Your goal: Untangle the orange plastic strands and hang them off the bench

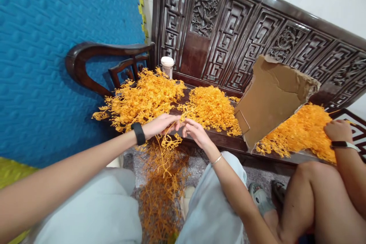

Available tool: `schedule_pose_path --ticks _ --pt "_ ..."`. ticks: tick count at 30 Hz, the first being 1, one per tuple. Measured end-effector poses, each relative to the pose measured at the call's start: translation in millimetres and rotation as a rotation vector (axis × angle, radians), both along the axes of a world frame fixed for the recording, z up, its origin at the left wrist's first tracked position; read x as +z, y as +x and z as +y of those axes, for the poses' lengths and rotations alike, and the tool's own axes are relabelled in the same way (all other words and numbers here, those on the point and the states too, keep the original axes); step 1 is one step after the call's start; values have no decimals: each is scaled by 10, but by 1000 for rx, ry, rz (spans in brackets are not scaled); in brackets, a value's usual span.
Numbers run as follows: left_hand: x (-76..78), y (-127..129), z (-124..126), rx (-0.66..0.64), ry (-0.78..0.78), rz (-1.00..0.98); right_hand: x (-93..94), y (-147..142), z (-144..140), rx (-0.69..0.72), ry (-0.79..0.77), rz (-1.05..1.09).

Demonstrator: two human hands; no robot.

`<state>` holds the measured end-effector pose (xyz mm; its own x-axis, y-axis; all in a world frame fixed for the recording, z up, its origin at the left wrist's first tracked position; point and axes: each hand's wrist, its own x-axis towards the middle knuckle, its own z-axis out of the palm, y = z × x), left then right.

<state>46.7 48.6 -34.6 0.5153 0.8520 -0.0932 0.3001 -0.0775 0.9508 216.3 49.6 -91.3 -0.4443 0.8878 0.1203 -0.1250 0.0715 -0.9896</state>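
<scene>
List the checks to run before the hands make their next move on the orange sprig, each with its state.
1. Left hand grip on the orange sprig: ok, fingers pinch its top.
2. Right hand on the same sprig: ok, fingertips meet the left hand's.
3. Sprig free of the bench: ok, it hangs off the front edge.
4. Discard heap on the floor below the hands: ok, directly underneath.
5. Co-worker's hand apart: ok, it rests on the far pile.
6. Exact spot where the sprig is pinched: cannot tell, fingers hide it.
</scene>
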Motion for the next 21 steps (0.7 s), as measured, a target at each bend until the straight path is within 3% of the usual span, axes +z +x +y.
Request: schedule_pose_path --ticks 8,12,16,21 --pt "33 90 -17 -27 95 82 -28 6 54 -165 139 -35" --pt "-27 31 40 7 96 112 -77 197 96 -235 303 -328" --pt "-86 49 -13 -89 125 182 -112 396 45 -354 587 -636" --pt "-117 175 -128 -168 181 258 -108 576 -72 -426 730 -811"
